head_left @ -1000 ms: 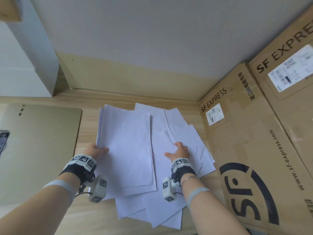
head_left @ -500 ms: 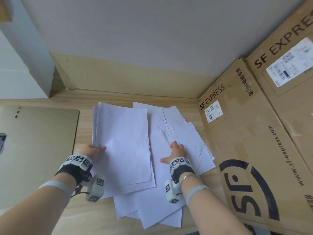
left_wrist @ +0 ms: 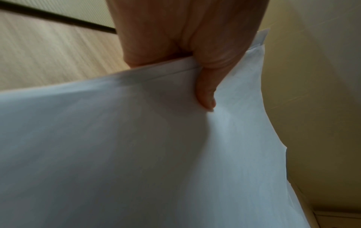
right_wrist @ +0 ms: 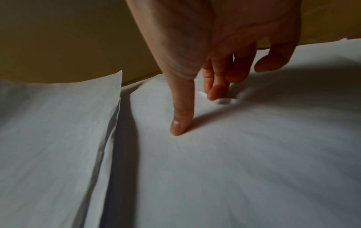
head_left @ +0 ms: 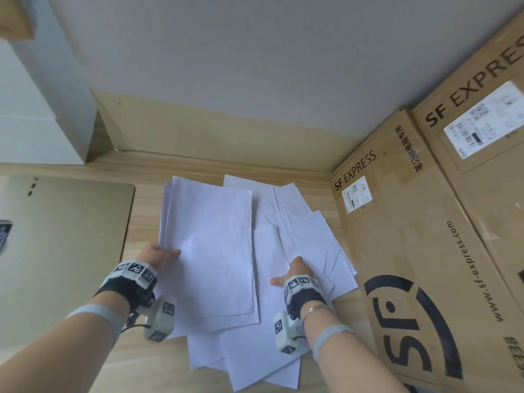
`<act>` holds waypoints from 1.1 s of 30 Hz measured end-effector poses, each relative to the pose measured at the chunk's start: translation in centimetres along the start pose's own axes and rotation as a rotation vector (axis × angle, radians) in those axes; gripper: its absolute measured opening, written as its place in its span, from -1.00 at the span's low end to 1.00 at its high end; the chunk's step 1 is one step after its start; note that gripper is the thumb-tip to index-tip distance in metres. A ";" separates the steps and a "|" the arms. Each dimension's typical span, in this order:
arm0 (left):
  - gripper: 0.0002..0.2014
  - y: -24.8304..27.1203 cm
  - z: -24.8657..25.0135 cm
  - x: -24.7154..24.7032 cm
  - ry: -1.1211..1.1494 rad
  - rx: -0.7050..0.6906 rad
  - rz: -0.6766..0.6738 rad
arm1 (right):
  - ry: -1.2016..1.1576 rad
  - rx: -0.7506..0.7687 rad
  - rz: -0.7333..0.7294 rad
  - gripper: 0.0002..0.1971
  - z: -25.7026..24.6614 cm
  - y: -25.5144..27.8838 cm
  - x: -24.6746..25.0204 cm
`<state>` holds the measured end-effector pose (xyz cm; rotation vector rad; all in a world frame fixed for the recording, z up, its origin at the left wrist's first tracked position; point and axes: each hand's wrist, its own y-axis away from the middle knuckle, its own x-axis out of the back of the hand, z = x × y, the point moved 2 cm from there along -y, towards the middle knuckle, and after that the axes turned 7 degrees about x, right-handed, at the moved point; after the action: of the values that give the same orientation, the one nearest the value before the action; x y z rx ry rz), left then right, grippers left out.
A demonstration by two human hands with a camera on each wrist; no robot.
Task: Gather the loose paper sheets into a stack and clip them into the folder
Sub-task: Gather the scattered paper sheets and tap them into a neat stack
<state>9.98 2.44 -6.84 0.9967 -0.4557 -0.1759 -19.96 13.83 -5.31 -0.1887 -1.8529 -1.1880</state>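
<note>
"SF EXPRESS" boxes [head_left: 425,251], paper sheets [head_left: 215,245]

Your head camera looks down from high up at the paper sheets [head_left: 209,245] and both wrists. Each wrist camera sits very close – almost on the paper – and all three see those sheets.
</note>
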 end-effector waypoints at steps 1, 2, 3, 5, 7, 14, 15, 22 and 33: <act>-0.60 0.1 0.0 0.0 -0.002 0.004 -0.006 | 0.014 -0.022 -0.009 -0.15 0.1 0.0 0.0; -0.59 0.1 -0.1 0.1 0.000 0.005 -0.011 | 0.029 -0.027 -0.023 -0.15 0.2 -0.1 -0.1; -0.58 0.1 -0.1 0.1 0.001 0.011 -0.013 | 0.037 -0.023 -0.032 -0.17 0.1 -0.1 0.0; -0.57 0.0 -0.2 0.2 0.002 0.013 -0.020 | 0.055 0.009 -0.017 -0.24 0.0 -0.3 0.1; -0.58 0.0 -0.2 0.2 0.000 0.015 -0.022 | 0.018 0.045 0.004 -0.32 0.0 -0.4 0.1; -0.62 0.0 -0.3 0.1 0.014 0.013 -0.033 | -0.007 0.139 0.023 -0.76 0.2 -1.0 0.7; -0.62 -0.1 -0.4 0.0 0.017 0.013 -0.034 | -0.003 0.150 0.024 -0.76 0.1 -0.9 0.8; -0.61 -0.2 -0.3 0.0 0.020 0.012 -0.038 | 0.009 0.291 0.144 -0.79 -2.6 -1.6 2.5; -0.58 -0.5 -0.6 0.0 0.028 0.020 -0.031 | 0.089 0.286 0.033 -0.15 -2.7 -3.1 2.6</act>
<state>10.30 2.57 -7.51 1.0249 -0.4175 -0.1850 -21.54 9.31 -5.02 -0.0063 -1.9087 -0.8824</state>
